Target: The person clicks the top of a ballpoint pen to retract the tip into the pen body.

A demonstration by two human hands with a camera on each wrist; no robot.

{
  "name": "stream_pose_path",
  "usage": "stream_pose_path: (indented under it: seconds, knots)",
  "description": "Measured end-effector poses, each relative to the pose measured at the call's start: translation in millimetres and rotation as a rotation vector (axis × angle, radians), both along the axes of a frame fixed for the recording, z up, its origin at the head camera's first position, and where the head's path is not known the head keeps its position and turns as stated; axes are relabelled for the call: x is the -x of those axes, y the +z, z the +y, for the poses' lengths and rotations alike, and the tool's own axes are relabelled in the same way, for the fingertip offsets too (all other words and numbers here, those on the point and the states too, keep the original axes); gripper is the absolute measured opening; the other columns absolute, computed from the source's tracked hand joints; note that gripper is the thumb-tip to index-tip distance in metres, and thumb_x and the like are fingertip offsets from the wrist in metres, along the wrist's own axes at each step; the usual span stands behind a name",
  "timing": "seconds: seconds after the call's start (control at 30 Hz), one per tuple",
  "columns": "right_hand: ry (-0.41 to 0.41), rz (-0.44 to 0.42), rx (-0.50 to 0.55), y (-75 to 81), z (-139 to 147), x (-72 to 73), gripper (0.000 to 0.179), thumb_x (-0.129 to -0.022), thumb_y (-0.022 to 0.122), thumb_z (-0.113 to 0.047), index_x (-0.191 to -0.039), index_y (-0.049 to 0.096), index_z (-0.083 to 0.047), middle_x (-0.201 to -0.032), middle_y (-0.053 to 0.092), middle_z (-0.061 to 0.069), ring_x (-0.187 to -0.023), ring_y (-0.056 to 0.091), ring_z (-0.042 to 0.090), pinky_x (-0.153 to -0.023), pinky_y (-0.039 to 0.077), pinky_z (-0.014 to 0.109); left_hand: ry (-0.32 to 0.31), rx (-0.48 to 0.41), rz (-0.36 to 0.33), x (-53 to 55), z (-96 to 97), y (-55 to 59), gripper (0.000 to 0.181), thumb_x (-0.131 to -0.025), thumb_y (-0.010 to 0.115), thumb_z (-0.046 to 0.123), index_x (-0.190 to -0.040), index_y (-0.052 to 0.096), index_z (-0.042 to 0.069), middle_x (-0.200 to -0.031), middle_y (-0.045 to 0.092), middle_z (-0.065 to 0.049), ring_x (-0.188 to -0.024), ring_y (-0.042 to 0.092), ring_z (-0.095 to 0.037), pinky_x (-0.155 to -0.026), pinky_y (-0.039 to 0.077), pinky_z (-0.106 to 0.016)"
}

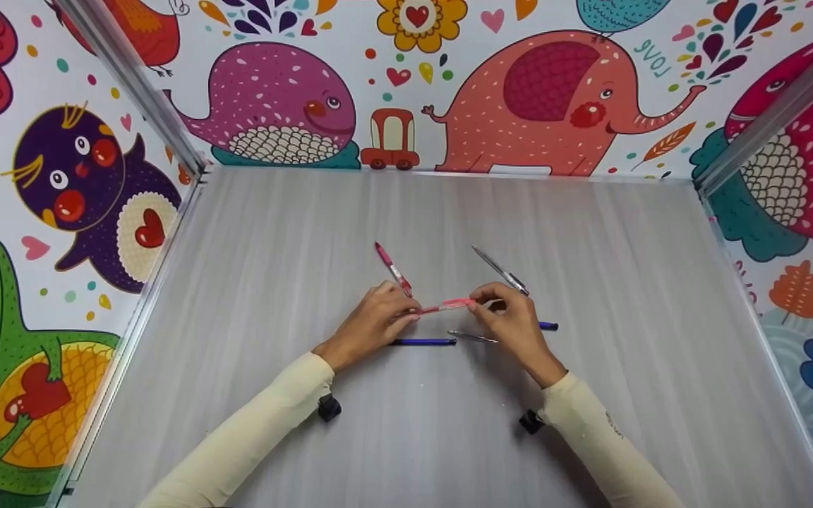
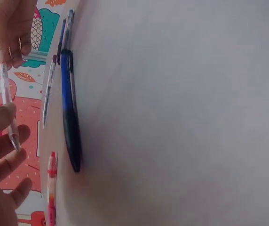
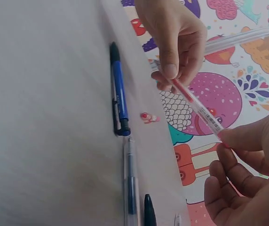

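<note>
A clear-barrelled pen with a red refill and a pink end point(image 1: 442, 307) is held between both hands above the table. My left hand point(image 1: 382, 314) pinches its tip end between thumb and fingers; the clear tip shows in the left wrist view. At the other, pink end, my right hand point(image 1: 516, 321) grips it with thumb and forefinger. A blue pen with a black grip point(image 2: 71, 108) lies below the left hand. Under the right hand lies a clear pen point(image 1: 473, 337), partly covered, with another blue pen point(image 1: 547, 326) sticking out beyond it.
A pink-and-white pen point(image 1: 392, 268) lies beyond the left hand, and a clear, silvery pen point(image 1: 500, 269) beyond the right. The grey table point(image 1: 293, 226) is bordered by metal rails point(image 1: 128, 317) and walls with cartoon animals. A small black device point(image 1: 329, 407) sits at the left wrist.
</note>
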State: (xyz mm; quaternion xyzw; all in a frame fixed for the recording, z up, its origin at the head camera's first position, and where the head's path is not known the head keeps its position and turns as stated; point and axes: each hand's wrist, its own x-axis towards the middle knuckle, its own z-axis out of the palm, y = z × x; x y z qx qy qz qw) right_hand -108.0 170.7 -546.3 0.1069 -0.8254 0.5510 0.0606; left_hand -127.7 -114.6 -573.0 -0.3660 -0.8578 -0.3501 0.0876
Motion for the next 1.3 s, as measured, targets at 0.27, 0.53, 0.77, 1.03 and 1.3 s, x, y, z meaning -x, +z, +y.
stream_pose_path:
  seconds: [0.27,0.53,0.77,1.03,1.3]
  knots:
    - [-0.071,0.015,0.101,10.4,3,0.3,0.012,-0.096,0.084,0.001,-0.107,0.079,-0.002,-0.103,0.079,0.011,-0.095,0.071,0.017,-0.085,0.054,0.022,0.008,-0.118,-0.111,-9.1,19.9,6.2,0.01,-0.103,0.079,0.011,-0.111,0.081,0.007,-0.1,0.078,-0.003,-0.1,0.064,-0.022,-0.09,0.055,-0.043]
    - [-0.093,0.059,0.162,19.5,3,3.8,0.013,-0.096,0.083,0.002,-0.108,0.077,0.002,-0.102,0.077,0.015,-0.093,0.069,0.015,-0.083,0.054,0.021,0.056,-0.215,-0.307,-17.1,40.0,12.1,0.011,-0.101,0.081,0.009,-0.11,0.083,0.006,-0.104,0.081,-0.004,-0.103,0.071,-0.022,-0.095,0.057,-0.043]
    - [-0.039,0.057,0.205,28.5,4,4.4,0.012,-0.101,0.079,-0.002,-0.112,0.077,0.003,-0.105,0.077,0.017,-0.095,0.071,0.018,-0.087,0.058,0.024,0.079,-0.358,-0.589,-25.1,52.0,17.5,0.013,-0.102,0.08,0.009,-0.112,0.083,0.002,-0.107,0.08,-0.002,-0.101,0.073,-0.015,-0.093,0.062,-0.039]
    - [0.091,0.033,0.239,36.1,7,5.0,0.02,-0.103,0.076,0.0,-0.122,0.073,0.006,-0.113,0.075,0.017,-0.094,0.073,0.023,-0.083,0.062,0.027,0.011,-0.468,-0.771,-31.1,61.3,22.4,0.021,-0.101,0.079,0.008,-0.115,0.078,-0.008,-0.1,0.078,-0.006,-0.09,0.067,-0.011,-0.075,0.055,-0.023]
    - [0.171,-0.039,0.207,38.8,9,5.6,0.026,-0.104,0.076,-0.004,-0.13,0.072,-0.001,-0.124,0.073,0.016,-0.107,0.073,0.028,-0.09,0.063,0.032,-0.021,-0.58,-0.927,-36.3,69.5,22.2,0.026,-0.099,0.077,0.002,-0.119,0.071,-0.014,-0.099,0.076,-0.002,-0.088,0.069,-0.009,-0.077,0.057,-0.024]
